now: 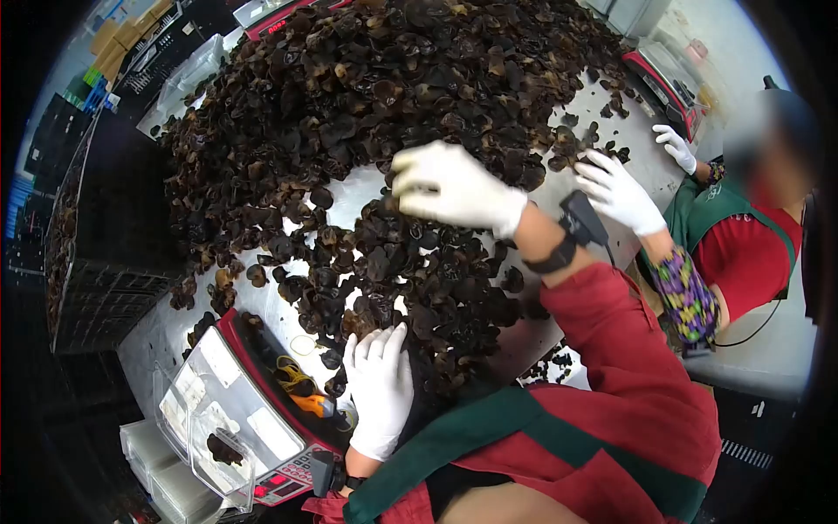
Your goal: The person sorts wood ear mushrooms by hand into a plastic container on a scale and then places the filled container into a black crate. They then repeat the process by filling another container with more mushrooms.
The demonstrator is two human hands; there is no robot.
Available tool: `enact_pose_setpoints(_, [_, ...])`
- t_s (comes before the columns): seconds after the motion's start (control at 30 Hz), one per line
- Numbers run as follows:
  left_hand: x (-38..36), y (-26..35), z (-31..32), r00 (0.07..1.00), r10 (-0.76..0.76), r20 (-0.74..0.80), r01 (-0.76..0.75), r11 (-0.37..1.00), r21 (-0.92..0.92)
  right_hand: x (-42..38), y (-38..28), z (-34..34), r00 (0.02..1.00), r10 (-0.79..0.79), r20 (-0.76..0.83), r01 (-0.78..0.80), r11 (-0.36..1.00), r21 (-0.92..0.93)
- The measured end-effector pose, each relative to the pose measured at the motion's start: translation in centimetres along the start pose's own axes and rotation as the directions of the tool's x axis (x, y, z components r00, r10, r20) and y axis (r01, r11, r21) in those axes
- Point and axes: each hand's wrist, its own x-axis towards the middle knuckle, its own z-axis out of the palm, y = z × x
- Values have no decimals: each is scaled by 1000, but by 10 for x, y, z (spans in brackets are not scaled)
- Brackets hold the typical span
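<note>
My left hand [381,389], in a white glove, rests at the near edge of the dark wood ear mushrooms [419,253], its fingers stretched out and touching them. Over the middle of the heap is my white-gloved right hand [454,188], slightly blurred. Its fingers are loosely curved, with a gap between thumb and fingers, and I see no mushroom held in them. Left of my left hand, a red and white scale [249,393] carries a clear plastic container [223,476] with a dark mushroom piece in it. An orange-handled tool [312,404] lies beside the scale.
A large mushroom pile [393,87] covers the far metal table [144,341]. A black crate [113,288] stands at left, and stacked clear containers [170,476] sit beside the scale. At right, a co-worker [742,253] in white gloves reaches towards the pile, near another red scale [668,87].
</note>
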Motion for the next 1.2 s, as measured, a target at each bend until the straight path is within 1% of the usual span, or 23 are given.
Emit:
enact_pose_setpoints(0.03, [-2,-1,0,1000,3,-1,-3,1000,-3,11,11,-9,992,90,-89,-97,991,-87])
enact_pose_setpoints(0.1, [-3,-5,2,1000,9,-19,-10,999,-48,31,39,-9,939,121,-322,-203,951,-234])
enact_pose_setpoints(0.2, [-1,-6,2,1000,-14,-16,12,997,-73,65,60,12,940,197,-279,-255,948,-189])
enact_pose_setpoints(0.23, [-1,-5,3,1000,-17,-15,15,997,-75,73,65,25,964,226,-140,-254,939,-231])
enact_pose_setpoints(0.3, [1,-3,2,1000,-15,3,15,999,-49,68,54,56,967,218,-134,-252,901,-354])
enact_pose_setpoints(0.33, [2,-2,2,1000,-16,1,16,999,-47,66,47,56,944,327,-44,-328,918,-222])
enact_pose_setpoints(0.37, [2,-1,1,1000,-12,3,13,999,-42,64,42,57,943,332,-5,-321,908,-271])
enact_pose_setpoints(0.43, [1,-2,0,1000,-13,6,13,999,-37,46,33,54,974,227,27,-220,963,-153])
enact_pose_setpoints(0.47, [1,-2,1,1000,-6,6,7,999,-39,35,27,55,980,196,31,-185,961,-205])
enact_pose_setpoints(0.5, [0,-3,1,1000,0,5,0,999,-43,23,18,55,983,179,37,-169,968,-187])
enact_pose_setpoints(0.57, [0,-3,2,1000,2,8,-1,999,-42,-1,-1,52,976,166,138,-127,959,-253])
enact_pose_setpoints(0.63, [0,-2,2,1000,-1,9,1,999,-37,-23,-13,52,991,73,115,-19,911,-412])
enact_pose_setpoints(0.67, [0,-2,1,1000,2,17,-2,999,-36,-27,-21,43,986,54,158,21,898,-438])
enact_pose_setpoints(0.7, [0,-2,0,1000,7,25,-6,999,-34,-27,-30,39,995,-13,103,57,901,-431])
enact_pose_setpoints(0.77, [0,-1,1,1000,7,30,-6,1000,-26,-10,-56,32,988,54,148,26,872,-489])
enact_pose_setpoints(0.87, [1,-1,2,999,11,38,-10,1000,-18,26,-60,75,988,-127,-88,94,945,-313])
enact_pose_setpoints(0.9, [1,-1,2,999,7,46,-6,1000,-14,42,-64,89,992,-92,-91,55,937,-344])
enact_pose_setpoints(0.97, [0,-1,2,998,7,60,-6,1000,-5,69,-54,120,961,-208,-182,112,895,-432])
enact_pose_setpoints(1.03, [-2,-2,1,997,12,71,-13,1000,1,88,-44,151,999,22,-23,-30,916,-400])
enact_pose_setpoints(1.1, [-3,-2,2,997,-1,73,1,1000,1,80,-57,141,998,1,68,23,935,-354])
enact_pose_setpoints(1.13, [-3,-1,2,997,8,74,-8,1000,-7,73,-63,135,991,0,131,50,924,-378])
enact_pose_setpoints(1.17, [-2,-1,3,998,5,63,-5,1000,-5,63,-61,138,989,-6,146,59,932,-358])
enact_pose_setpoints(1.2, [-2,-1,3,999,2,52,-2,1000,-3,51,-65,129,993,-77,86,100,943,-317])
